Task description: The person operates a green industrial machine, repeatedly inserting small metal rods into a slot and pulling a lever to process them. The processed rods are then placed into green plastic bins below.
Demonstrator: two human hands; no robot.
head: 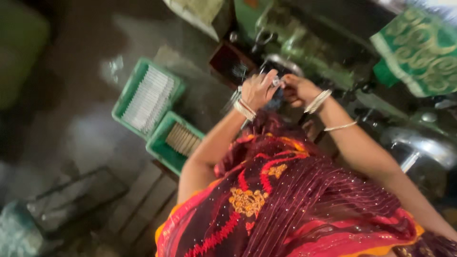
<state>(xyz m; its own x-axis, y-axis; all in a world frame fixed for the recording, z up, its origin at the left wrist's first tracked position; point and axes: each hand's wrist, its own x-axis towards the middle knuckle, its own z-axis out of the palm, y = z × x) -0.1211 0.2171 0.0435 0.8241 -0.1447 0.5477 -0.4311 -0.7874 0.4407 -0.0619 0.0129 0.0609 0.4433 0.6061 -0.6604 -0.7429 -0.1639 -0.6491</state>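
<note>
1. Left hand [257,89] raised in front of the green machine [304,52], fingers pinched on a small shiny metal piece [276,82]; kept high, likely to line it up close to the machine.
2. Right hand [296,90] touching the same piece from the other side, fingers curled; blur hides whether it really grips.
3. Both wrists wear bangles; red patterned cloth [285,200] covers the lap below.
4. Two green trays [124,97] of thin pale rods [148,99] sit on the floor at left, near the left hand's reach.

Dusty floor [81,128]: 2 green crates [124,102] [159,145] side by side.
</note>
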